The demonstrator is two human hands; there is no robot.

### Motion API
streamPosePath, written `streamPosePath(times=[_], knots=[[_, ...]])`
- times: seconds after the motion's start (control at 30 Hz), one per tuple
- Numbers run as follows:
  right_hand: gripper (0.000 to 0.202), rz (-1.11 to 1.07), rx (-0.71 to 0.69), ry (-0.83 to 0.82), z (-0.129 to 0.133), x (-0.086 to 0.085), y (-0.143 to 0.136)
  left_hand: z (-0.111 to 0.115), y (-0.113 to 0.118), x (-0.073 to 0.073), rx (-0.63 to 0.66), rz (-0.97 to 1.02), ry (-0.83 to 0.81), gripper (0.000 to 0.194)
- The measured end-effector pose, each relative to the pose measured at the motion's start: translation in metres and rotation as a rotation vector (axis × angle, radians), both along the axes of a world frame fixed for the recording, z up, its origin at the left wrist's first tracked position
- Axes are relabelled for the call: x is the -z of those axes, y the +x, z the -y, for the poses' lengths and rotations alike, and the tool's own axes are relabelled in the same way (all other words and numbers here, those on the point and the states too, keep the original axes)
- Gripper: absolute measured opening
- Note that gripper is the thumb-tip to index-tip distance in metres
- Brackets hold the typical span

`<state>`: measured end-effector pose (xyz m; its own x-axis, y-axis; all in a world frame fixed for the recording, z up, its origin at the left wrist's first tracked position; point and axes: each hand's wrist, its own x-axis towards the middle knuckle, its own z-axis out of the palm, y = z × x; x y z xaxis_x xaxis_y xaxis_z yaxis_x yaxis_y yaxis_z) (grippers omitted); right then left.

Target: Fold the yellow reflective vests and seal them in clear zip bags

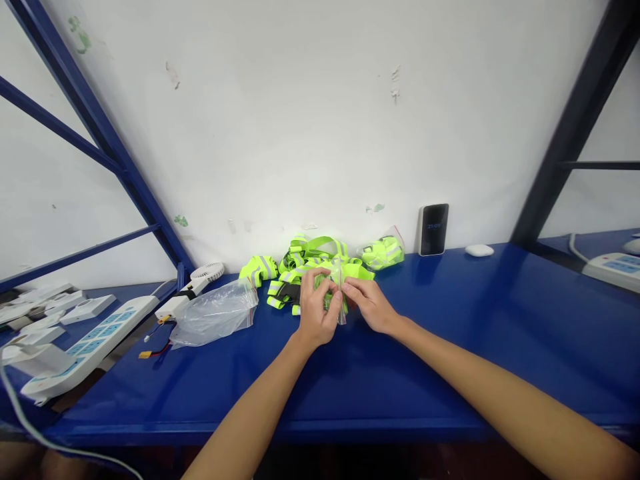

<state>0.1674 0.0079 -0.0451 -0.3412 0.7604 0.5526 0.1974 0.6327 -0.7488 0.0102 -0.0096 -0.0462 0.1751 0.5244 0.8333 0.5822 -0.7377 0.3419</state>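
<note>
My left hand (316, 310) and my right hand (369, 303) meet over the middle of the blue table, fingers closed on a small clear zip bag (342, 317). The bag's edge runs up and down between my fingertips. Whether anything is inside it I cannot tell, as my fingers cover much of it. Right behind my hands is a heap of neon yellow-green reflective straps (295, 267) with silver bands. A folded yellow-green strap (259, 269) lies at the heap's left. Another bundle of straps sits in a clear zip bag (383, 252) against the wall.
Clear plastic bags (215, 317) lie on the left, beside a white handheld fan (207, 272) and wires with a yellow connector (145, 355). A power strip (95, 347) stands farther left. A phone (433, 230) leans on the wall, near a white oval object (479, 251).
</note>
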Motion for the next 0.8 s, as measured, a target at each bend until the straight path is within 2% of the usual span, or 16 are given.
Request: streamPosePath(times=[0.2,0.33,0.5,0.67,0.8], knots=[[0.045,-0.015,0.001,-0.041,0.001,-0.001,0.000,0.001,0.001,0.001,0.012,-0.017,-0.033,0.017],[0.041,-0.010,-0.024,-0.021,0.002,-0.001,0.001,0.000,0.000,0.000,0.006,-0.001,-0.045,0.017],[0.037,0.015,0.011,0.032,0.004,-0.001,-0.002,0.000,0.000,-0.003,-0.029,0.028,-0.073,0.022],[0.035,0.012,0.053,0.056,0.008,-0.003,-0.004,0.000,0.000,-0.010,-0.040,0.028,-0.181,0.029],[0.035,0.021,0.028,0.053,0.008,-0.005,-0.004,-0.004,-0.002,-0.013,0.019,0.085,-0.266,0.029]])
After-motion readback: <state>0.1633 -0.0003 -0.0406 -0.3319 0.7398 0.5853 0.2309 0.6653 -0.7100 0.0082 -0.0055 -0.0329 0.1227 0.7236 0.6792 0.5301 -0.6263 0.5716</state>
